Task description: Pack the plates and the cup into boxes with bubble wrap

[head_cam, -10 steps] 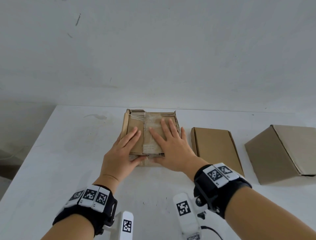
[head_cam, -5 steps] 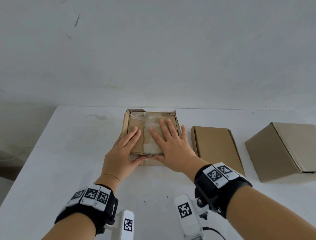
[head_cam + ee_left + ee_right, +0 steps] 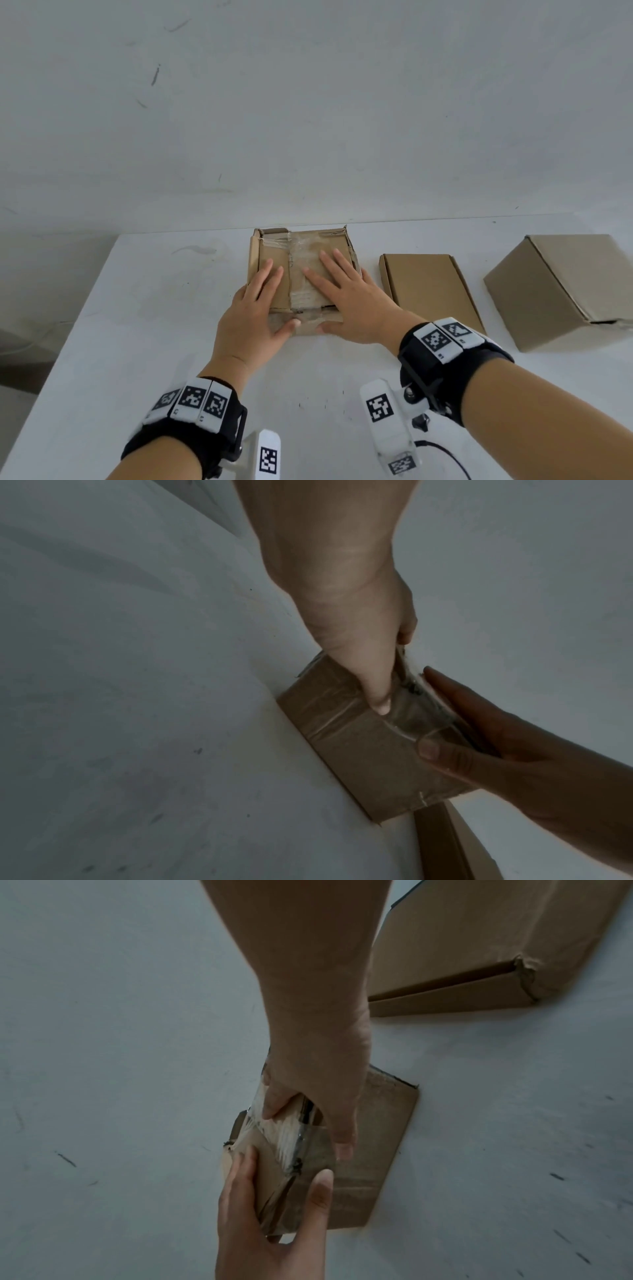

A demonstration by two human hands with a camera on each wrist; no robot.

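We press both hands flat on the taped box, which sits on the white table at its far edge, centre. The left hand and the right hand lie spread on the lid, fingers straight, thumbs against the near wall. Compared with half a second ago, nothing has shifted: hands and box keep their places. We judge this box closed and being pressed shut. The flat box just beside it and the large box farther right lie closed; plates, cup and bubble wrap are not visible.
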